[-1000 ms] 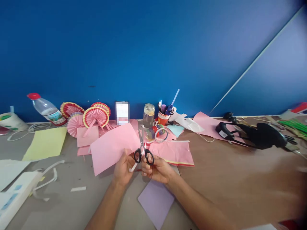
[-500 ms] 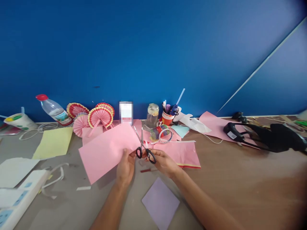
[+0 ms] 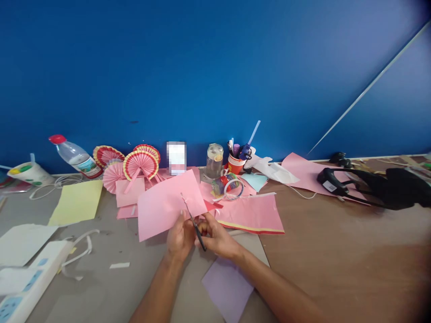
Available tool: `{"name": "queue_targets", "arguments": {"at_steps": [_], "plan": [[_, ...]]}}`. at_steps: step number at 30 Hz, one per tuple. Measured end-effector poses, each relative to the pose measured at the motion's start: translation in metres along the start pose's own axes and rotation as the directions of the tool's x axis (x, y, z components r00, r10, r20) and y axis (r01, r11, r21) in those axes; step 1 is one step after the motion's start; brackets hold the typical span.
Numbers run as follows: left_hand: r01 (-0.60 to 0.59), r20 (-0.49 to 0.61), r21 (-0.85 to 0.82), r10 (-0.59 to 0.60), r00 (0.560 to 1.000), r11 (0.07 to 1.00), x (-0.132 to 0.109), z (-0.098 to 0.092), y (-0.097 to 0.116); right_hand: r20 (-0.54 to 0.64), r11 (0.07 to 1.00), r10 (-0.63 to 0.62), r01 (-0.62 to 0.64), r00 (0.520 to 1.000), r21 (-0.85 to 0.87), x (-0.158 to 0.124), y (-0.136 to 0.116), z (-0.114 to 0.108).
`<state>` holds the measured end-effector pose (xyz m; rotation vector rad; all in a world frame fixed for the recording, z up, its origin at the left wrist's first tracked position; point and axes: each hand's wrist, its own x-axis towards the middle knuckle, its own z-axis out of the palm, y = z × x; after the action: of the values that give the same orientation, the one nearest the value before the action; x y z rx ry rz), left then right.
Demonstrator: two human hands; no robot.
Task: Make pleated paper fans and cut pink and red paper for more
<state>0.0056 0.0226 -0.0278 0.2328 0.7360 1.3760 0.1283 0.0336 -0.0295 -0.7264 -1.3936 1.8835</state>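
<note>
A pink sheet of paper is held up at its lower right by my left hand, thumb on top. The fingers of my right hand are wrapped round the black handles of the scissors. The scissor blades point up and left, over the pink sheet. Both hands are close together. Below them a purple square of paper lies on the table, partly under my right forearm.
Folded paper fans, a bottle, a clear jar and an orange cup of pens line the blue wall. A white power strip lies at left, a black strapped object at right.
The scissors have turned and come over the pink sheet, their blades now closer together. The sheet has shifted right and changed its tilt. My right hand has moved slightly left and down.
</note>
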Motion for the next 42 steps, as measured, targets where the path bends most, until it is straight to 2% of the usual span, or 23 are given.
{"name": "queue_targets", "arguments": {"at_steps": [2,4,9,15,19,27,33,38,42], "plan": [[-0.033,-0.019,-0.043,0.032,0.999,0.999,0.004,-0.006,0.008,0.104,1.0,0.005,-0.006,0.995,0.011,-0.006,-0.006,-0.002],[-0.113,-0.042,-0.094,0.11,0.993,0.989,0.007,-0.011,0.016,0.166,0.999,-0.013,0.006,0.986,0.046,-0.011,-0.012,-0.007],[-0.261,-0.031,-0.269,0.263,0.964,0.927,0.012,-0.019,0.03,0.184,0.987,-0.055,0.026,0.981,0.16,-0.018,-0.016,-0.019],[-0.347,-0.014,-0.327,0.363,0.932,0.879,0.015,-0.027,0.034,0.217,0.985,0.153,-0.166,0.964,0.043,-0.016,-0.012,-0.019],[-0.358,-0.038,-0.324,0.366,0.93,0.876,0.017,-0.032,0.036,0.121,0.983,0.181,-0.18,0.976,-0.019,-0.013,-0.005,-0.014],[-0.383,-0.07,-0.336,0.383,0.921,0.861,0.021,-0.038,0.041,0.039,0.976,0.214,-0.212,0.976,-0.05,-0.01,0.001,-0.012],[-0.374,-0.045,-0.372,0.386,0.921,0.85,0.022,-0.043,0.043,0.048,0.978,0.209,-0.209,0.977,-0.006,-0.012,-0.007,-0.012],[-0.409,-0.091,-0.315,0.402,0.911,0.856,0.018,-0.037,0.046,0.065,0.966,0.258,-0.255,0.964,-0.049,-0.013,-0.006,-0.01],[-0.369,-0.087,-0.311,0.36,0.929,0.876,0.018,-0.035,0.043,0.016,0.979,0.2,-0.199,0.98,-0.052,-0.012,-0.004,-0.006]]}}
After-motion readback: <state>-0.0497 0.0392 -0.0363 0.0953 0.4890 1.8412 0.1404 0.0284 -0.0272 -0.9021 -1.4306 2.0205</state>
